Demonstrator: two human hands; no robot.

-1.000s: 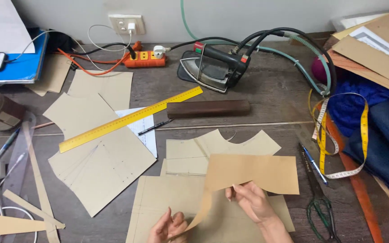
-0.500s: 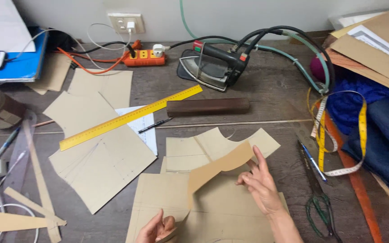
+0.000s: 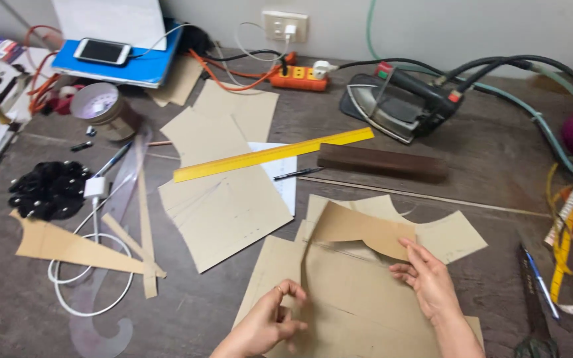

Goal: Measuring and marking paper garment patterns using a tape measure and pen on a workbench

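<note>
Cluttered table [image 3: 485, 159], brown paper pattern piece [image 3: 359, 229] between both hands.

Bare counter [image 3: 499, 166]: open strip right of the brown block [image 3: 382, 162], and low left near the white cable [image 3: 91, 278]. Obstacles: yellow ruler [image 3: 273, 154] and iron [image 3: 399, 103] ahead, paper pieces [image 3: 223, 205] left, scissors [image 3: 535, 311] and tape measure [image 3: 565, 252] right.

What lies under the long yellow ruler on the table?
The long yellow ruler lies across tan paper pattern pieces and a white sheet; the dark tabletop shows beneath its far end. Anything beneath those papers is hidden.
</note>
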